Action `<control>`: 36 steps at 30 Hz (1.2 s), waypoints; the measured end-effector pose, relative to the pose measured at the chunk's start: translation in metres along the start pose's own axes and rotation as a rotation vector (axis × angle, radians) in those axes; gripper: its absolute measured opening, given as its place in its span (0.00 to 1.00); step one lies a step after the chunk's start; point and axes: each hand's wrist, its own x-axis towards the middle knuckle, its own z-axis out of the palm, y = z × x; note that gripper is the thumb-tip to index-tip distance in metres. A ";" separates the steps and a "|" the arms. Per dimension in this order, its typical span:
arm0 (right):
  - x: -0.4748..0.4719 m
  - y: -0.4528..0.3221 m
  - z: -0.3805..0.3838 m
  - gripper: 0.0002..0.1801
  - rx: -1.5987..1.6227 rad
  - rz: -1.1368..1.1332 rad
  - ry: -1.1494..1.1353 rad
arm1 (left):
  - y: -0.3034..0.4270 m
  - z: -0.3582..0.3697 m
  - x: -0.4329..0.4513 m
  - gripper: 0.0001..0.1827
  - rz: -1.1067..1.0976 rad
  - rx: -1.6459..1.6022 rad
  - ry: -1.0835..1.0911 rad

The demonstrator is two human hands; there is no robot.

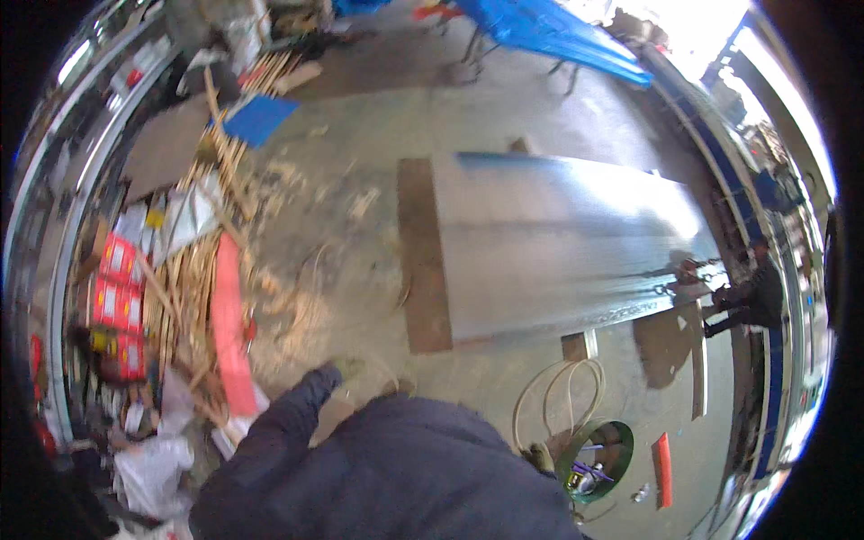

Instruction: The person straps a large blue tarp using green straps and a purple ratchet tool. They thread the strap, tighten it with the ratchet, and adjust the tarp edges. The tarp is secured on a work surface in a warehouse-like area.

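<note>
My left hand (pixel 347 368), in a glove, reaches out past the dark sleeve over the floor. It is blurred, and I cannot tell whether anything is in it. My right hand (pixel 540 457), also gloved, is beside the rim of a round green container (pixel 624 449). Its fingers look curled, but whether they grip the rim is unclear. Inside the container lie purple-handled tools (pixel 590 470) and a metallic item. A pale hose or cable (pixel 545 391) loops on the floor just beyond that hand.
A large film-covered panel (pixel 540 250) extends ahead, brown along its near end. Beyond its right end stands a person (pixel 752 290). Wood strips (pixel 179 290), a red strip (pixel 233 324) and red boxes (pixel 121 304) crowd the left. Blue sheeting (pixel 540 30) covers something at the back.
</note>
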 end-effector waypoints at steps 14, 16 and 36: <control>0.160 -0.304 0.210 0.08 -1.408 -0.578 -0.492 | -0.013 -0.037 -0.054 0.37 -0.243 -0.916 0.164; 0.183 -0.342 0.255 0.06 -0.978 -0.372 -0.457 | -0.014 -0.059 -0.038 0.36 -0.304 -0.843 0.167; 0.245 -0.567 0.563 0.08 -0.856 -0.046 -0.267 | -0.079 -0.184 0.097 0.25 -0.402 -0.558 -0.010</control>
